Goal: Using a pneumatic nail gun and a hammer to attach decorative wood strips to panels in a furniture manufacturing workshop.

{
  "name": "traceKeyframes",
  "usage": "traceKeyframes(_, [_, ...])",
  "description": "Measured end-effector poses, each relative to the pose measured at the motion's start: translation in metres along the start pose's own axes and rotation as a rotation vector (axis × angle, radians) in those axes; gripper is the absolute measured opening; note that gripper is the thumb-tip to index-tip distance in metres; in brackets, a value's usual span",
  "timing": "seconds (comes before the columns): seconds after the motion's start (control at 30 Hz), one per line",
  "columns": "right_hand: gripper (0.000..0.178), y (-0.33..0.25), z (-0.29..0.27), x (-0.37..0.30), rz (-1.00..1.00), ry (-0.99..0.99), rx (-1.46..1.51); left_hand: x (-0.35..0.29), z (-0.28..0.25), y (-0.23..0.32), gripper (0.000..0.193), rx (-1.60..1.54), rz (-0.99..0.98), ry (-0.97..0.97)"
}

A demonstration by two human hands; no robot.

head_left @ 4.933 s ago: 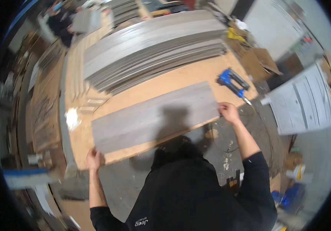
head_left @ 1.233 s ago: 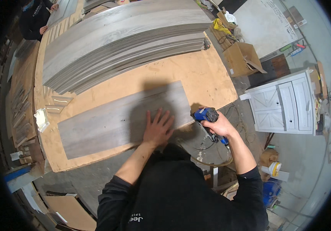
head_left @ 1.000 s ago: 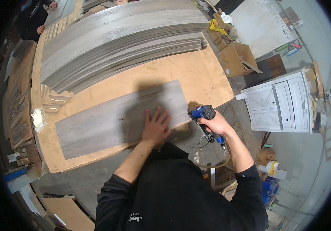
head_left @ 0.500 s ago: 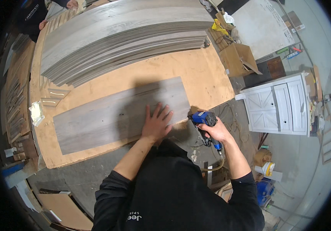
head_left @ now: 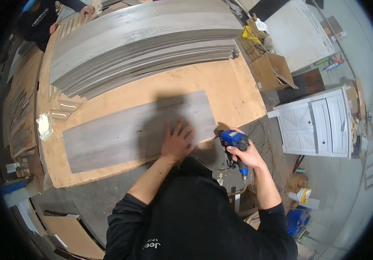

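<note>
At far left, long wood pieces [head_left: 22, 117] are stacked beside the desk [head_left: 234, 93], while a co-worker [head_left: 39, 21] in a dark top is partly seen at its upper left corner, a hand [head_left: 87, 11] held out over the far side. On the desk's left edge, a crumpled white item [head_left: 44, 127] is placed, with 2 small angled wood blocks [head_left: 68, 105], each marked by a pale line, set near it. A tall stack of grey planks [head_left: 147, 21] is spread across the back of the desk. In front of it, well apart, a single grey board [head_left: 104, 141] is laid flat along the near edge, partly darkened by a shadow. The left hand [head_left: 178, 141] is pressed palm down on the board's right half, its fingers spread. At the board's right end, a blue nail gun [head_left: 235, 138] is gripped by the right hand [head_left: 248, 154], its nose pointed at the near corner; whether the board is touched by it cannot be told. Farther right, an open cardboard box [head_left: 271, 71] and a white cabinet [head_left: 314, 123] are seen beyond the desk.
</note>
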State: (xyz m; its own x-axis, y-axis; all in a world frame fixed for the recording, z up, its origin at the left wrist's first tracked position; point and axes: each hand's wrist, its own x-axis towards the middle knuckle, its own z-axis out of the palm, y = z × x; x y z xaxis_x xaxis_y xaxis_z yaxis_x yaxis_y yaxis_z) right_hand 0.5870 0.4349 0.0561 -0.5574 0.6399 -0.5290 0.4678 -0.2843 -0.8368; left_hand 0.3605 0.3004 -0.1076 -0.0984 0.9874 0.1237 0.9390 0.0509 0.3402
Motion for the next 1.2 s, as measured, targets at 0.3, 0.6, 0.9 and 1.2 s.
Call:
traceKeyframes(0.3, [0.082, 0.011, -0.04, 0.009, -0.595, 0.106, 0.857, 0.047, -0.072, 0.08, 0.066, -0.551, 0.014, 0.073])
traceKeyframes(0.6, [0.078, 0.01, -0.055, 0.07, -0.621, -0.296, 1.683, 0.083, -0.126, 0.089, 0.073, -0.258, 0.084, 0.325])
traceKeyframes(0.9, [0.086, 0.038, -0.037, 0.107, -0.423, -0.551, 1.835, 0.041, -0.163, 0.061, 0.073, -0.378, 0.15, 0.234])
traceKeyframes(1.2, [0.067, -0.041, 0.018, 0.067, -0.374, -0.422, 1.569, 0.044, -0.141, 0.028, 0.076, -0.306, 0.135, 0.614])
